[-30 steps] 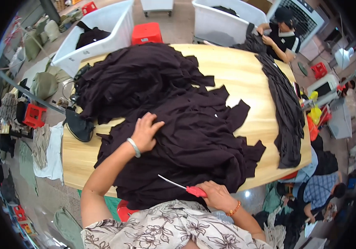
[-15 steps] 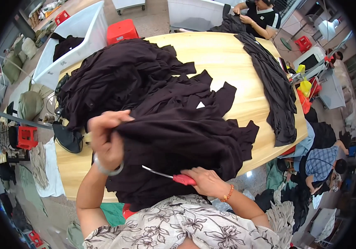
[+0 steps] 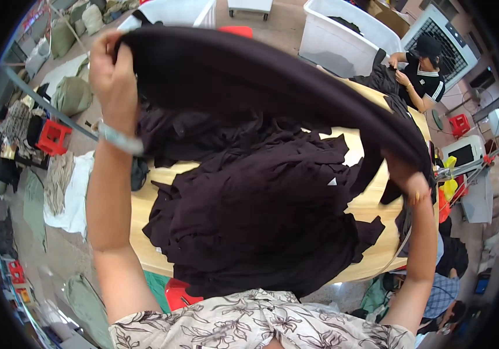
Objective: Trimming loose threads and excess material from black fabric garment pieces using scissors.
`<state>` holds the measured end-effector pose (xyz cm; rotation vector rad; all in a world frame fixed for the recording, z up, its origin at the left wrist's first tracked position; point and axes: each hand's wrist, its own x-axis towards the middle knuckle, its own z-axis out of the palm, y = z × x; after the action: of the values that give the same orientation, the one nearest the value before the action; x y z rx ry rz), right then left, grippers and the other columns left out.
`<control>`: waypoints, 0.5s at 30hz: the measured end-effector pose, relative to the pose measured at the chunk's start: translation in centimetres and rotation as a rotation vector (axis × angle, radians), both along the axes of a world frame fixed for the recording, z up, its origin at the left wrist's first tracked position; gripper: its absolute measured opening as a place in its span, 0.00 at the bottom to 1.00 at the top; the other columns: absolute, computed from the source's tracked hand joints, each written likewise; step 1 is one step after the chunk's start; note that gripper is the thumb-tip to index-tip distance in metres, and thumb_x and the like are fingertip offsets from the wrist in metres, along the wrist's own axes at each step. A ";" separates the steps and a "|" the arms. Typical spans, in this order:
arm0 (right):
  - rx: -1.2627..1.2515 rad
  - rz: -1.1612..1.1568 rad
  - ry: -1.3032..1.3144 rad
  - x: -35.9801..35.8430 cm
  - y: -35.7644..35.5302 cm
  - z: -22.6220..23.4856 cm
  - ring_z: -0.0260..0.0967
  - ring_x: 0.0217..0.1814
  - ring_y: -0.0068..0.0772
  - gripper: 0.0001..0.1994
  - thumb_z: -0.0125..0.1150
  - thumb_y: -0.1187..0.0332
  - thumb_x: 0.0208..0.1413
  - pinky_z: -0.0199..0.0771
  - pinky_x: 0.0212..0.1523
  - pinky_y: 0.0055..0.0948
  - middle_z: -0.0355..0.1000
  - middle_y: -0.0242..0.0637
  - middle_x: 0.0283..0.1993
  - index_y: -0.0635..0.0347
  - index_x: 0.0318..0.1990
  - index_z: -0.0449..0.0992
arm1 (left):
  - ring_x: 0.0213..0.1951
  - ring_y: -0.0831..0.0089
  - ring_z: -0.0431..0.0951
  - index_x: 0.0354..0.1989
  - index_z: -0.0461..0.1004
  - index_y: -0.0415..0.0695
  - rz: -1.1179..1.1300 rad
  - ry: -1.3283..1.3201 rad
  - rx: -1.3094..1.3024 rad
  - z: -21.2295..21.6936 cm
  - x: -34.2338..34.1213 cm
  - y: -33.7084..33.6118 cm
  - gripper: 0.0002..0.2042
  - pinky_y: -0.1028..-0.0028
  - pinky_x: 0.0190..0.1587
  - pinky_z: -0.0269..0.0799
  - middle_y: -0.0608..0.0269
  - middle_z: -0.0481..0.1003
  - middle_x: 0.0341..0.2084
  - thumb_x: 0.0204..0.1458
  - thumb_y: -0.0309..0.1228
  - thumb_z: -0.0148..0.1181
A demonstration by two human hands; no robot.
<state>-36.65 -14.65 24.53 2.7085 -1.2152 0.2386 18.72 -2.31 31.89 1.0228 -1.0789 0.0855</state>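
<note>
A dark brown, nearly black knit garment (image 3: 249, 72) is stretched in the air across my view, blurred by movement. My left hand (image 3: 114, 72) is raised at the upper left, its fingers closed on one end of the cloth. At the right, my right hand (image 3: 403, 174) is at the lower end, closed on the cloth; its fingers are blurred and partly covered. The red-handled cutting tool seen earlier is out of sight. Below the lifted piece lies a stack of similar dark garments (image 3: 261, 221), near my body on the table.
Another dark heap (image 3: 197, 136) lies farther back on the wooden table (image 3: 150, 232). White bins (image 3: 348, 43) stand beyond the table, and a co-worker (image 3: 427, 75) handles dark cloth at the far right. A red stool (image 3: 182, 295) is at the near edge.
Both hands have moved up and apart, the left forward and the right outward, lifting a dark garment off the stack. The red-handled tool in my right hand is no longer visible. The view has shifted.
</note>
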 end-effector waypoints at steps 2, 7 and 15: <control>-0.024 0.003 0.058 1.9 -5.3 1.0 0.57 0.67 0.57 0.20 0.51 0.64 0.62 0.54 0.69 0.42 0.64 0.57 0.63 0.60 0.60 0.69 | 0.40 0.74 0.74 0.48 0.71 0.36 0.244 -0.106 0.015 -1.0 4.2 -4.1 0.12 0.75 0.49 0.69 0.62 0.75 0.37 0.56 0.24 0.55; 0.321 -0.064 0.126 10.0 -4.4 -1.1 0.74 0.35 0.60 0.15 0.61 0.59 0.56 0.72 0.39 0.49 0.75 0.57 0.29 0.65 0.33 0.77 | 0.36 0.72 0.76 0.50 0.70 0.34 0.568 -0.168 0.480 -10.4 22.1 -4.0 0.19 0.75 0.45 0.72 0.57 0.77 0.37 0.54 0.31 0.61; 0.711 -0.311 -0.343 5.7 13.9 -8.1 0.73 0.27 0.49 0.15 0.69 0.59 0.51 0.69 0.30 0.39 0.73 0.48 0.24 0.63 0.36 0.77 | 0.37 0.80 0.75 0.36 0.75 0.37 -0.506 0.226 1.243 -18.5 -5.8 20.1 0.07 0.77 0.39 0.72 0.65 0.75 0.33 0.51 0.25 0.64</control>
<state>-30.96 -0.72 16.42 3.0493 -2.1451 0.2774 12.87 17.83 13.40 1.7324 -1.1221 -1.2156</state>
